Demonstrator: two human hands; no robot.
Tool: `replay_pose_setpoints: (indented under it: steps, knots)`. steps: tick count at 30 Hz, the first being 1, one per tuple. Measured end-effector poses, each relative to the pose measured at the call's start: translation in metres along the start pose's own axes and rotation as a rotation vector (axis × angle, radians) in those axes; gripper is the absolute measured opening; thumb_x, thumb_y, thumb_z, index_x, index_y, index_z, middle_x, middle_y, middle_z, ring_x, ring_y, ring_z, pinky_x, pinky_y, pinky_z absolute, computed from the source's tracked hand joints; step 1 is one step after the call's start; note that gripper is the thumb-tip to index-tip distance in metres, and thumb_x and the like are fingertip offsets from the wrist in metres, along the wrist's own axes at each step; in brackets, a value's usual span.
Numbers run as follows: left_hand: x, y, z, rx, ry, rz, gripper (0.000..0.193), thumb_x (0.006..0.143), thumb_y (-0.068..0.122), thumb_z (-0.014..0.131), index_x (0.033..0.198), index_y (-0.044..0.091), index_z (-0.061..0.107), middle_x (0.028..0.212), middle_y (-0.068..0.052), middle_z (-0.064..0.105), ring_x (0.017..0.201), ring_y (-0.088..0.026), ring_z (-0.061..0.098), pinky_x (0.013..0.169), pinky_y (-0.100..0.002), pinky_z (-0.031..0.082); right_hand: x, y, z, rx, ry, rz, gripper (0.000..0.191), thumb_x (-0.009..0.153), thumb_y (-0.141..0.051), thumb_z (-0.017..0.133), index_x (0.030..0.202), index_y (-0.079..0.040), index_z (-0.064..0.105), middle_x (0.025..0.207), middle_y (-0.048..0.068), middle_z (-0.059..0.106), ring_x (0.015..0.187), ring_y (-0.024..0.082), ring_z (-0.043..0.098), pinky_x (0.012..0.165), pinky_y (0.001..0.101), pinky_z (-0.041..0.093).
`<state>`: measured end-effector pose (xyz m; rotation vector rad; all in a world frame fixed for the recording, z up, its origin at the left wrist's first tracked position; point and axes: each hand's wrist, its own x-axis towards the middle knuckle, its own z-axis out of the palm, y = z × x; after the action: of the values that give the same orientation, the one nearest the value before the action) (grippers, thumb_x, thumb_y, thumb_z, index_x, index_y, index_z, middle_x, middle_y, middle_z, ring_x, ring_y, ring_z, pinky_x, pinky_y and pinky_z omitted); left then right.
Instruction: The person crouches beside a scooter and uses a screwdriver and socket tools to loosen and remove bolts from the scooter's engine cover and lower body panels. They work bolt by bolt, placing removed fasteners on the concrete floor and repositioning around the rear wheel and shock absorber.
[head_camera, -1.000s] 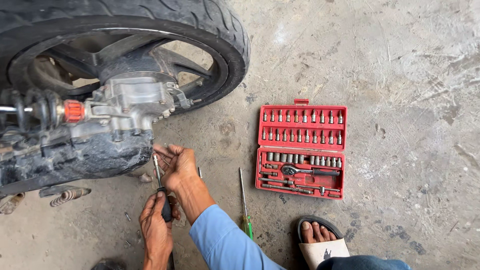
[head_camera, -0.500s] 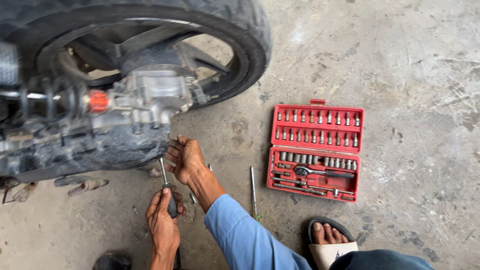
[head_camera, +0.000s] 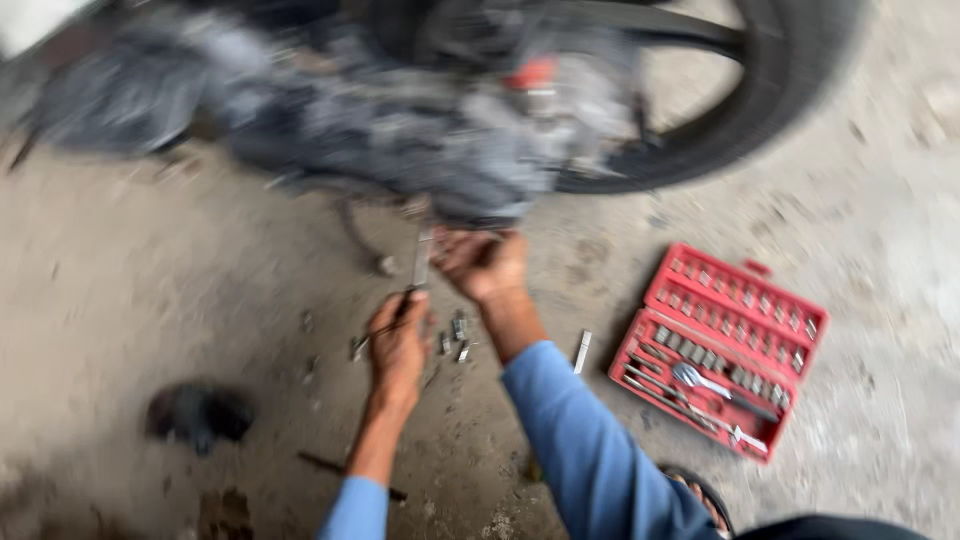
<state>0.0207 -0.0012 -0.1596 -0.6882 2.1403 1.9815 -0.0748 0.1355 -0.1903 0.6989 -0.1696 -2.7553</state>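
Fingers of the left hand (head_camera: 398, 345) stay wrapped around the dark handle of a driver (head_camera: 420, 262), whose metal shaft now stands up to the underside of the motorcycle engine (head_camera: 440, 150) instead of hanging short of it as half a second ago. Just beyond, the right hand (head_camera: 487, 265) has risen with it, its fingers curled at the shaft's tip, though blur hides whether they pinch it. Farther right, the red socket set (head_camera: 722, 345) lies open on the floor (head_camera: 180, 290), untouched, so the work has shifted onto the engine.

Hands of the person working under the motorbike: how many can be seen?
2. The left hand grips a slim metal driver tool; the right hand reaches up at the blurred grey engine underside.
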Motion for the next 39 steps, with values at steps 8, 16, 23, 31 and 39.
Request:
replay_pose_setpoints:
  steps: [8,16,23,31,39]
  knots:
    - [0.017,-0.015,0.007,0.276,0.212,0.352,0.037,0.096,0.035,0.067,0.084,0.001,0.062,0.071,-0.02,0.065,0.063,-0.038,0.063,0.062,-0.049,0.05,-0.025,0.03,0.024,0.068,-0.129,-0.048,0.065,0.102,-0.048,0.027,0.149,-0.006,0.047,0.15,0.017,0.056,0.136,0.033,0.052,0.107,0.0553,0.034]
    - [0.007,-0.016,0.028,0.261,0.274,0.138,0.031,0.096,0.037,0.059,0.098,0.007,0.066,0.092,-0.024,0.072,0.089,-0.047,0.069,0.078,-0.056,0.055,-0.027,0.024,0.021,-0.14,-0.079,-0.088,0.067,0.104,-0.05,0.027,0.155,-0.009,0.044,0.152,0.015,0.055,0.134,0.036,0.052,0.105,0.0582,0.034]
    - [0.002,-0.006,0.032,0.265,0.166,-0.007,0.038,0.1,0.038,0.053,0.116,0.005,0.061,0.11,-0.025,0.07,0.1,-0.043,0.07,0.087,-0.054,0.055,-0.034,0.023,0.019,-0.282,-0.028,-0.107,0.063,0.102,-0.038,0.03,0.154,-0.008,0.049,0.148,0.015,0.059,0.128,0.038,0.054,0.108,0.0614,0.033]
    - [-0.01,-0.008,0.046,0.118,0.078,-0.047,0.039,0.097,0.034,0.061,0.117,0.001,0.058,0.109,-0.024,0.069,0.099,-0.039,0.073,0.084,-0.048,0.059,-0.021,-0.016,0.003,-0.772,-0.013,-0.104,0.051,0.101,-0.028,0.04,0.146,-0.008,0.054,0.142,0.02,0.059,0.13,0.037,0.055,0.114,0.0612,0.04]
    - [-0.004,-0.009,0.054,0.01,0.156,-0.031,0.033,0.097,0.028,0.062,0.12,0.004,0.058,0.111,-0.017,0.071,0.096,-0.035,0.073,0.079,-0.044,0.06,-0.031,-0.021,-0.014,-1.37,0.181,-0.064,0.029,0.11,-0.021,0.05,0.123,0.001,0.063,0.125,0.018,0.067,0.119,0.03,0.064,0.111,0.0443,0.05]
